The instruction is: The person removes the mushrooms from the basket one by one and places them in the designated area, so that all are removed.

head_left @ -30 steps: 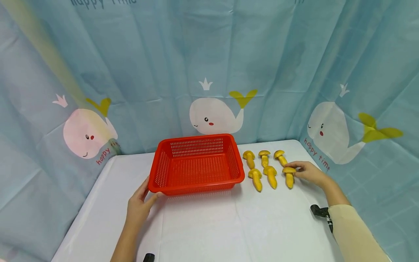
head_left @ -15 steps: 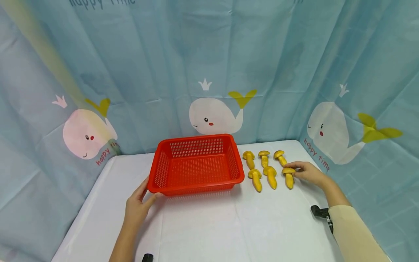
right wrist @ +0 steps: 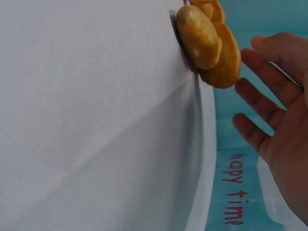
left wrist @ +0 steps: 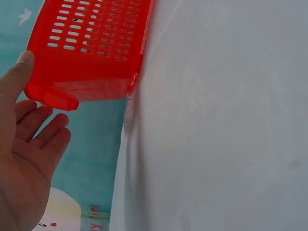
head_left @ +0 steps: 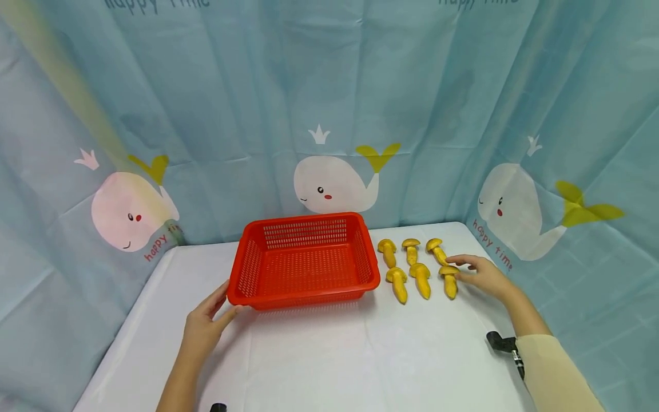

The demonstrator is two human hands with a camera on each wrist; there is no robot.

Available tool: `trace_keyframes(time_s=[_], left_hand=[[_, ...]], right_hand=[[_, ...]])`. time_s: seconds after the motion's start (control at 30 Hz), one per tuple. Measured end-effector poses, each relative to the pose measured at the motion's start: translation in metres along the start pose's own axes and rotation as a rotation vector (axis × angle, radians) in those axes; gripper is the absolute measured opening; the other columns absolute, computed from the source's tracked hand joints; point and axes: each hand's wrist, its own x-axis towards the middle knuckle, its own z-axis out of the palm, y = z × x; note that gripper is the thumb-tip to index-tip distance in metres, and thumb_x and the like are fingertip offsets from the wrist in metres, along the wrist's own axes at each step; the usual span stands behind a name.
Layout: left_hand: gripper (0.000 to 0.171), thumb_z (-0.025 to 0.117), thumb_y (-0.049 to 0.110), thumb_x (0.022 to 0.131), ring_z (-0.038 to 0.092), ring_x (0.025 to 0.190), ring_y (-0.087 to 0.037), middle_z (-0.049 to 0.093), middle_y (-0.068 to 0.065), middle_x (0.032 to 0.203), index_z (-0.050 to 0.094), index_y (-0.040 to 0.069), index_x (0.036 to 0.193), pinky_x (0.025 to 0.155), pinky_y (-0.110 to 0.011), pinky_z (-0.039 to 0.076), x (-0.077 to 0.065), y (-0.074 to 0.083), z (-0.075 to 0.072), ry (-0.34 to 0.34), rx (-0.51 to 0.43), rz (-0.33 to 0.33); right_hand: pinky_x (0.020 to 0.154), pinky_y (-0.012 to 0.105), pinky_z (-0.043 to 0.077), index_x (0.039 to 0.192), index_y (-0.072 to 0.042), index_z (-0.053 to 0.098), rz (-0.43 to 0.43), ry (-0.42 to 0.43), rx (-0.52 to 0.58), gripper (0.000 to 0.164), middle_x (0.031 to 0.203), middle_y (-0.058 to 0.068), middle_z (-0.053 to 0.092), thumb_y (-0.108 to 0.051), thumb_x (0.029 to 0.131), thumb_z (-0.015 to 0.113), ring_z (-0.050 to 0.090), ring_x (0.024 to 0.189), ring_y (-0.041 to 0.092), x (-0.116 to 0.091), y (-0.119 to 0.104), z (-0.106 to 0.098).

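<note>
A red plastic basket (head_left: 309, 269) with slotted walls sits toward the back of the white table. My left hand (head_left: 201, 329) is at its near left corner, thumb by the front rim and fingers along the left side. In the left wrist view the thumb tip meets the basket (left wrist: 86, 57) while the fingers of the left hand (left wrist: 29, 163) look loose. Right of the basket lie yellow mushrooms in two rows of three. My right hand (head_left: 486, 278) is beside the front right mushroom (head_left: 450, 283). In the right wrist view its relaxed fingers reach the cap edge of a mushroom (right wrist: 199, 38).
Behind the table hangs a blue curtain (head_left: 247, 126) with whale prints, which also runs along both sides. A black device (head_left: 501, 343) is at the right wrist near the cream sleeve (head_left: 556, 372). Another black piece (head_left: 218, 407) shows at the bottom edge.
My left hand has slid slightly left, its thumb drawn back a little from the basket's front rim. The view has shifted slightly. The right hand stays beside the same mushroom; basket and mushrooms keep their places.
</note>
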Motion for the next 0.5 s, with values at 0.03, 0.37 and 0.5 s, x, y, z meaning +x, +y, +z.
trace_keyframes(time_s=[0.03, 0.37, 0.5], left_hand=[[0.071, 0.079, 0.036, 0.09, 0.044, 0.123, 0.022, 0.054, 0.002, 0.152, 0.049, 0.029, 0.154, 0.099, -0.005, 0.043, 0.0, -0.001, -0.001, -0.004, 0.012, 0.005], [0.055, 0.079, 0.037, 0.091, 0.061, 0.128, -0.03, 0.065, -0.004, 0.14, 0.063, 0.026, 0.143, 0.104, -0.017, 0.05, 0.005, 0.002, -0.034, -0.001, 0.234, 0.112], [0.057, 0.079, 0.038, 0.09, 0.06, 0.129, -0.032, 0.066, -0.011, 0.138, 0.064, 0.018, 0.141, 0.103, -0.049, 0.052, 0.008, 0.008, -0.054, -0.024, 0.36, 0.185]], right_hand=[[0.103, 0.061, 0.044, 0.136, -0.007, 0.065, -0.003, 0.013, -0.01, 0.04, 0.136, 0.017, 0.065, -0.017, 0.098, 0.07, 0.054, 0.125, 0.04, -0.001, -0.002, 0.0], [0.102, 0.064, 0.047, 0.131, -0.005, 0.067, -0.107, 0.16, -0.254, 0.036, 0.129, 0.016, 0.069, -0.011, 0.096, 0.071, 0.057, 0.123, 0.041, -0.012, -0.025, 0.003], [0.095, 0.06, 0.051, 0.124, -0.007, 0.071, -0.225, 0.242, -0.457, 0.034, 0.119, 0.012, 0.073, -0.01, 0.091, 0.075, 0.062, 0.112, 0.036, -0.016, -0.029, 0.003]])
